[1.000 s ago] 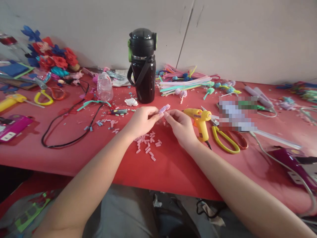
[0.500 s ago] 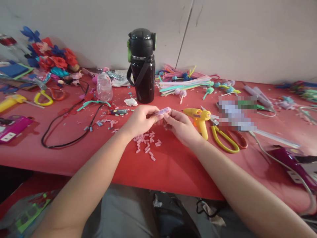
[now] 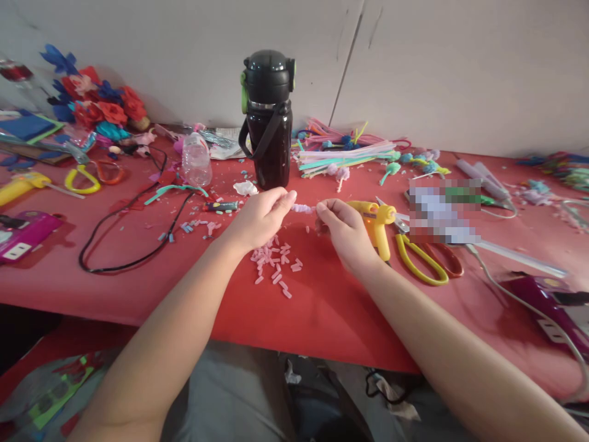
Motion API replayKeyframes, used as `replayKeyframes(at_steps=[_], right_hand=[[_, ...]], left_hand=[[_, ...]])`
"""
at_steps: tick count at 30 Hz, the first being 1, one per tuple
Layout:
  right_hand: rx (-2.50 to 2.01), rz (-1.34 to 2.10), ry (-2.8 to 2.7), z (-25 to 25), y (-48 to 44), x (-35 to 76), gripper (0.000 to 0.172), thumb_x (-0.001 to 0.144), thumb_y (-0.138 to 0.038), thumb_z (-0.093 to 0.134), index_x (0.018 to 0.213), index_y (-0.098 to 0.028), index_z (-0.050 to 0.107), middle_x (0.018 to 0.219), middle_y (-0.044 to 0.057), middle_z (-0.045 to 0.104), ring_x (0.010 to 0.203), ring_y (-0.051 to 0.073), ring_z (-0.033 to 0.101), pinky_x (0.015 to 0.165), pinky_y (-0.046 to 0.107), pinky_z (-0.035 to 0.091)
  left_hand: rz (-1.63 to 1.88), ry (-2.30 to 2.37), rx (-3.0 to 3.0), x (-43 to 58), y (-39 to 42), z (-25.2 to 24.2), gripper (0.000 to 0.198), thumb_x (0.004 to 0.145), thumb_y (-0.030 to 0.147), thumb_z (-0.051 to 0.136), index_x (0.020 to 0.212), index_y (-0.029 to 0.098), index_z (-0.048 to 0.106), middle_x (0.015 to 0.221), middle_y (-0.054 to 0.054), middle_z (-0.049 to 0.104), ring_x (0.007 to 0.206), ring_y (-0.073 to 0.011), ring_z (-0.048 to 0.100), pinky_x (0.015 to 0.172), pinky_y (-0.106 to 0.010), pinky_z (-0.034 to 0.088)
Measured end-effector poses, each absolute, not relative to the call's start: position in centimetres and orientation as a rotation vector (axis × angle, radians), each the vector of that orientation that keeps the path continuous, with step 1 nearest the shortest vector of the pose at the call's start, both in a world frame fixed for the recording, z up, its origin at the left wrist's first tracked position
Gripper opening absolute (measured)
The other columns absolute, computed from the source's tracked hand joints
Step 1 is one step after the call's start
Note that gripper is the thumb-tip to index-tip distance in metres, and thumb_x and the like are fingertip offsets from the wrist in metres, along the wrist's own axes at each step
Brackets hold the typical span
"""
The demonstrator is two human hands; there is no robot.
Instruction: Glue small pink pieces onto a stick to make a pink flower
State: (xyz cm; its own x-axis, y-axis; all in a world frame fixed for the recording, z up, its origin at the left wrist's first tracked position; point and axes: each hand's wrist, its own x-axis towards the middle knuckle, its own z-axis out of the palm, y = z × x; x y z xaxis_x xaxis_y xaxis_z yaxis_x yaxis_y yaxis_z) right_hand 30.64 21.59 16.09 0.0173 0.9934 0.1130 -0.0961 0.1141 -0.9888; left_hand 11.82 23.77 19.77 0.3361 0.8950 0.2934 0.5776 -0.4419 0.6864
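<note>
A short, coiled lilac pipe cleaner (image 3: 302, 209) spans the gap between my two hands above the table. My left hand (image 3: 263, 220) is closed on its left end, the thumb lying along the index finger. At its right end the fingers of my right hand (image 3: 343, 228) are pinched together, their tips partly hidden. A small pink bit (image 3: 307, 229) shows just below the coil. Beneath my hands lies a loose pile of short pink cut pieces (image 3: 275, 261) on the red tabletop (image 3: 276, 319).
A black water bottle (image 3: 270, 132) stands behind my left hand. To the right are a yellow glue gun (image 3: 380, 230) and yellow-and-orange-handled scissors (image 3: 421, 261). Bundled pipe cleaners (image 3: 345, 158) lie at the back; a black cord (image 3: 105, 270) curves at left.
My hands have moved apart, the right one shifting right, so the lilac coil now shows stretched between them. The view has shifted slightly.
</note>
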Motion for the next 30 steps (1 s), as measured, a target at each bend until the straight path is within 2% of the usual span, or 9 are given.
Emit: replayKeyframes(at_steps=[3, 11, 19, 30], right_hand=[[-1.079, 1.104, -1.172, 16.24, 21.46, 30.63, 0.029, 0.088, -0.046, 0.071, 0.080, -0.021, 0.058, 0.064, -0.005, 0.054, 0.058, 0.010, 0.050, 0.060, 0.027, 0.040], [-1.082, 0.980, -1.139, 16.72, 21.23, 30.79, 0.025, 0.091, -0.041, 0.069, 0.080, -0.021, 0.058, 0.065, -0.004, 0.053, 0.060, 0.011, 0.048, 0.058, 0.027, 0.038], [-1.113, 0.942, -1.216, 16.58, 21.23, 30.78, 0.026, 0.088, -0.043, 0.071, 0.081, -0.020, 0.064, 0.068, -0.003, 0.055, 0.062, 0.011, 0.048, 0.059, 0.027, 0.039], [-1.079, 1.088, -1.128, 16.91, 21.06, 30.33, 0.030, 0.081, -0.047, 0.079, 0.082, -0.020, 0.066, 0.067, -0.003, 0.055, 0.059, 0.010, 0.047, 0.054, 0.026, 0.037]], left_hand=[[0.934, 1.330, 2.171, 11.74, 24.02, 19.65, 0.035, 0.103, 0.044, 0.048, 0.077, 0.020, 0.051, 0.067, 0.002, 0.051, 0.065, -0.0152, 0.049, 0.062, -0.029, 0.033], [0.901, 1.374, 2.093, 11.71, 24.21, 19.89, 0.026, 0.099, 0.034, 0.056, 0.078, 0.019, 0.059, 0.071, -0.001, 0.067, 0.065, -0.0157, 0.059, 0.067, -0.029, 0.041], [0.925, 1.382, 2.055, 11.85, 24.07, 20.02, 0.022, 0.097, 0.033, 0.060, 0.080, 0.018, 0.060, 0.069, 0.000, 0.069, 0.061, -0.0152, 0.061, 0.067, -0.029, 0.044], [0.996, 1.333, 2.020, 12.14, 23.91, 19.79, 0.018, 0.095, 0.031, 0.061, 0.082, 0.019, 0.062, 0.071, -0.001, 0.070, 0.061, -0.0154, 0.062, 0.065, -0.029, 0.048]])
